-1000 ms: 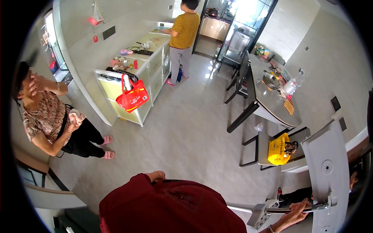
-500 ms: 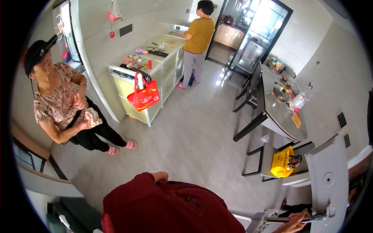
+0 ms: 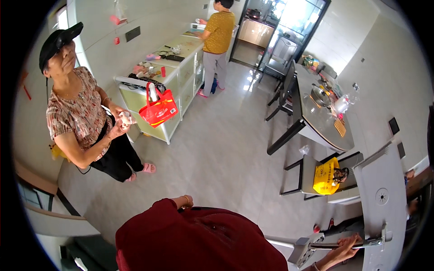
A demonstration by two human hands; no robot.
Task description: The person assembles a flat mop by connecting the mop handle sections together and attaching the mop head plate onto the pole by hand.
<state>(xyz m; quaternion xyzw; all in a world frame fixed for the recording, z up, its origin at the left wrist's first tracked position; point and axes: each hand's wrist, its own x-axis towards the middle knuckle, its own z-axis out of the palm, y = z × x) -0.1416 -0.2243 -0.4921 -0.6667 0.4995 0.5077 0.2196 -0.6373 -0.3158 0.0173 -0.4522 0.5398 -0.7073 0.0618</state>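
The right hand (image 3: 347, 246) had its grip closed round the grey metal bar (image 3: 357, 244) of a tall pale-grey panel (image 3: 382, 198); the left hand (image 3: 183, 201) rested behind the red sleeve, its grip impossible to tell.

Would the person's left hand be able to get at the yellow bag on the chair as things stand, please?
Probably not: the left hand is tucked at the hip, far from the yellow bag on the chair, while the right hand holds the grey panel.

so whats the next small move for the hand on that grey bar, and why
Probably steady the tall grey panel with the other hand before shifting it. Only the right hand grips the grey bar at its base; the left hand rests against the red top. The panel stands upright and close to the chair with the yellow bag.
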